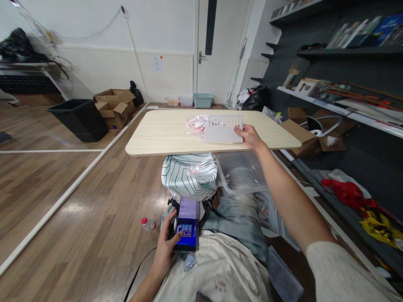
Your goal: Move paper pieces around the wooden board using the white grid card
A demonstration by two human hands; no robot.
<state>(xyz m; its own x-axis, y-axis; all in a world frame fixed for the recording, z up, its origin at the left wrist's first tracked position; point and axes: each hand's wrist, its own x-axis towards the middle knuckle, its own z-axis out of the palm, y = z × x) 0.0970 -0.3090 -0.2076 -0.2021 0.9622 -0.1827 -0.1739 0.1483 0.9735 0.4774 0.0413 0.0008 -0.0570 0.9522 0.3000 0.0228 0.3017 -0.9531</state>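
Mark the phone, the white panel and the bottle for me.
Phone (188, 227): head view, on its lit screen.
White panel (221, 134): head view, on the solid part below its slots.
Bottle (151, 225): head view, on its body.

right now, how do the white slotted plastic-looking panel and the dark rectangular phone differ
The white, slotted, plastic-looking panel has a row of slots; the dark rectangular phone shows a lit, partly blue screen. The panel is in the right-hand grip at the pale wood-grained table; the phone is in the left-hand grip, lower in view. The panel appears wider than tall, the phone taller than wide. Each is held in one hand.
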